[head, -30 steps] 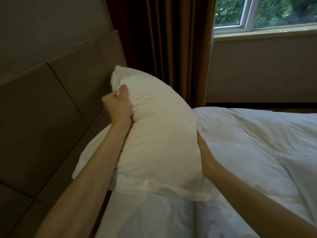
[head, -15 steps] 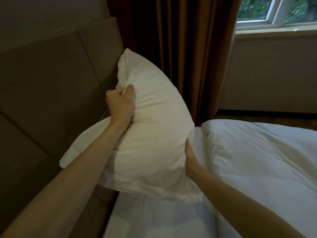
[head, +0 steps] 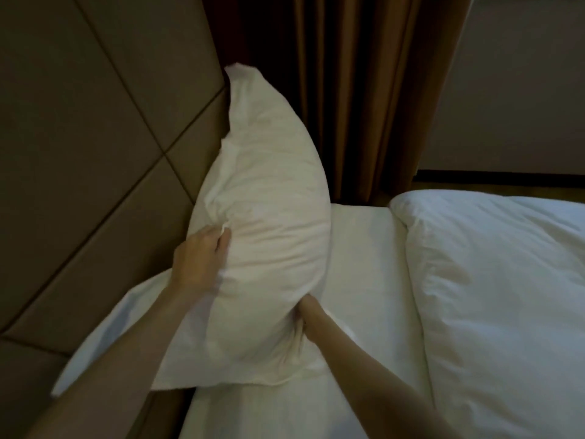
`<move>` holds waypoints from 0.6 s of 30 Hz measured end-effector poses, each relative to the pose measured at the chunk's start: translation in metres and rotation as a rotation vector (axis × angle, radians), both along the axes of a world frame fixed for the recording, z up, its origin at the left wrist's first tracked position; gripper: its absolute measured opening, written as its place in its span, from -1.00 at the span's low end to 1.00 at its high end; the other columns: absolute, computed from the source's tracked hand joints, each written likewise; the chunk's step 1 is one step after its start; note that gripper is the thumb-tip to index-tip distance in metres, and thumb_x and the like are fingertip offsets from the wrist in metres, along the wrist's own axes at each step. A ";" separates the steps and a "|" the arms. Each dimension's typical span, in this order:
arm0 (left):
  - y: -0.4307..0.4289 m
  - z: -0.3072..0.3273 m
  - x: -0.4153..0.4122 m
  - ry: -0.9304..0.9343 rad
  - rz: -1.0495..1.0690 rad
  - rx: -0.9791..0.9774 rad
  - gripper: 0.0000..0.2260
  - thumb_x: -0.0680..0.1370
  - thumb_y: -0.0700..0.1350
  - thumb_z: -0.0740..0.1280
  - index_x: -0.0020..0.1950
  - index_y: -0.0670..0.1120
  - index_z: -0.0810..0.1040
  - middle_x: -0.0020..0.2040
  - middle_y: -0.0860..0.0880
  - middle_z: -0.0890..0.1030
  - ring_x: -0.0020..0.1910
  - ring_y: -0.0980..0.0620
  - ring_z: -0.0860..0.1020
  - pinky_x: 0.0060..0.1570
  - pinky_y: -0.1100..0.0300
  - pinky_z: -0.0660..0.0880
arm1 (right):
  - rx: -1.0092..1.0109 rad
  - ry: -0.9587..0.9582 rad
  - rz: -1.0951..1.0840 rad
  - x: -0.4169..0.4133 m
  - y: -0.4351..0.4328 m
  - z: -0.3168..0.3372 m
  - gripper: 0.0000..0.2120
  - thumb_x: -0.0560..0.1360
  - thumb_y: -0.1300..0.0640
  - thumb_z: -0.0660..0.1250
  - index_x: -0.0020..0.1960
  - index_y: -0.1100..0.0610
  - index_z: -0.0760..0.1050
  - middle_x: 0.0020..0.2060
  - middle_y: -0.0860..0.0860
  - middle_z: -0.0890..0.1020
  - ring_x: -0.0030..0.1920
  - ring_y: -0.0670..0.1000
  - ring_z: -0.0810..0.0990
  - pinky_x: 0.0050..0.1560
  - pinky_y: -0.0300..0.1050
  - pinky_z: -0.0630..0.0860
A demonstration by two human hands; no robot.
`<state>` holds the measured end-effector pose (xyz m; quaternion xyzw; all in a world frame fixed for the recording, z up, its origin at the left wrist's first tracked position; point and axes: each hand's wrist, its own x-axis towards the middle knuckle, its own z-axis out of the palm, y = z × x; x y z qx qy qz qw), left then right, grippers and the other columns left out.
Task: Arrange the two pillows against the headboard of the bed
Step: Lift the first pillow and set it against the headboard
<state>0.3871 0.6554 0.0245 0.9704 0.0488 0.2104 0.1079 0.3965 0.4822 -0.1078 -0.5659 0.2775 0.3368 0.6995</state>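
A plump white pillow [head: 269, 223] stands on its long edge, leaning against the padded brown headboard [head: 95, 153] at the far side of the bed. My left hand [head: 199, 258] grips the pillow's headboard-side edge, fingers pinching the fabric. My right hand [head: 308, 315] presses into the pillow's lower front, its fingers buried in the cover. A flat white flap [head: 107, 337] shows behind my left forearm; whether it belongs to a second pillow I cannot tell.
A white sheet [head: 364, 264] covers the mattress by the headboard. A thick white duvet [head: 500, 296] lies folded back on the right. Brown curtains [head: 364, 90] hang behind the bed's far side, with a grey wall beyond.
The pillow has gone from being held in the air down onto the bed, up against the headboard. My view has tilted downward and the window has left the frame.
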 end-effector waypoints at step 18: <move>-0.016 0.026 0.035 0.211 0.168 -0.101 -0.59 0.60 0.18 0.09 0.04 -0.13 0.51 0.00 -0.26 0.59 -0.05 -0.28 0.56 -0.15 0.04 0.42 | -0.091 -0.064 0.325 -0.045 -0.038 -0.014 -0.24 0.48 -0.41 -0.08 0.53 0.01 0.15 0.40 0.13 0.43 0.26 0.12 0.50 0.10 -0.08 0.30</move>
